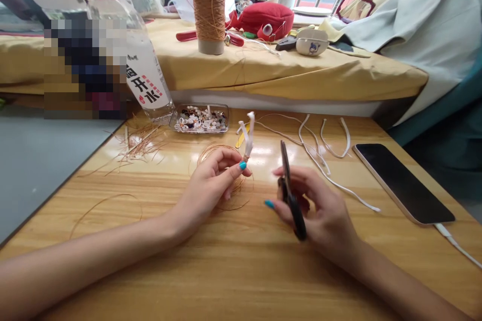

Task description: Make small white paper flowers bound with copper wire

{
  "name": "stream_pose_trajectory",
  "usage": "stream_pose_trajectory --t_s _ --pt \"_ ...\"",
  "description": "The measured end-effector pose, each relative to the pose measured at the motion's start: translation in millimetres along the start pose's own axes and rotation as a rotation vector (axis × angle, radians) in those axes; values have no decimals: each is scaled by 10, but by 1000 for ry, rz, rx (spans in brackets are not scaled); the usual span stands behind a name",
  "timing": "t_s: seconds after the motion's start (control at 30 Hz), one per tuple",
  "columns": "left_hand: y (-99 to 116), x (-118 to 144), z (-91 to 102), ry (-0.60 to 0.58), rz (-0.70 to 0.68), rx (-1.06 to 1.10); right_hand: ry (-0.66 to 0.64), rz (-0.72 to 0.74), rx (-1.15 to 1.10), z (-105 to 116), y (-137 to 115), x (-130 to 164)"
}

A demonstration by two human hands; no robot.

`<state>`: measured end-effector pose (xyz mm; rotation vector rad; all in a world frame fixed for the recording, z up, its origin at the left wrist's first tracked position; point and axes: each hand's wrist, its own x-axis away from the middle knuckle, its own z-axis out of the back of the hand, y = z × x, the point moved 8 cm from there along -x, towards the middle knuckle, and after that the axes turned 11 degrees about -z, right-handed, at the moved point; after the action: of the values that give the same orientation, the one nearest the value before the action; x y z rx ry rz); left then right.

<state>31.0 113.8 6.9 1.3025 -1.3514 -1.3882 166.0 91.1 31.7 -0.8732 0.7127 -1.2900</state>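
My left hand (216, 175) pinches a short white cord piece (248, 133) between thumb and fingers; the cord stands upright, its base wrapped in thin copper-coloured thread. My right hand (320, 205) grips black scissors (289, 188) with the blades pointing up, a little to the right of the cord and apart from it. A loose coil of copper thread (214, 153) lies on the wooden table (241, 271) behind my left hand.
A clear tray of small white pieces (199, 119) and a plastic water bottle (139, 70) stand at the back. Loose white cords (324, 160) lie right of centre. A phone (402, 183) rests at the right edge. A thread spool (208, 5) stands on the raised cloth-covered ledge.
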Motion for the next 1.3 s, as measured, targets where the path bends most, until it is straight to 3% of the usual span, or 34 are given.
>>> stream_pose_trajectory --t_s 0.1,0.17,0.23,0.37,0.43,0.6,0.73,0.93,1.07,1.3 --pt "17 2 19 23 -15 2 258 -71 226 256 137 -137" --pt "14 6 33 42 -9 13 327 -154 363 362 243 -234" --pt "9 9 41 54 -1 36 299 -178 456 391 295 -314" --pt "-1 4 53 72 6 82 132 -99 483 326 256 -369" --pt "-6 -4 61 79 8 91 118 -64 502 328 208 -356" --pt "-9 -25 53 66 0 83 301 150 531 366 1 -237" --pt "2 -6 -30 -18 1 53 329 416 538 193 -137 -63" --pt "25 31 -108 -104 -17 40 524 572 594 172 -291 121" --pt "29 38 -110 -117 -32 29 394 735 650 14 -376 179" --pt "77 75 -164 -176 -92 -40 216 726 582 -141 -358 189"
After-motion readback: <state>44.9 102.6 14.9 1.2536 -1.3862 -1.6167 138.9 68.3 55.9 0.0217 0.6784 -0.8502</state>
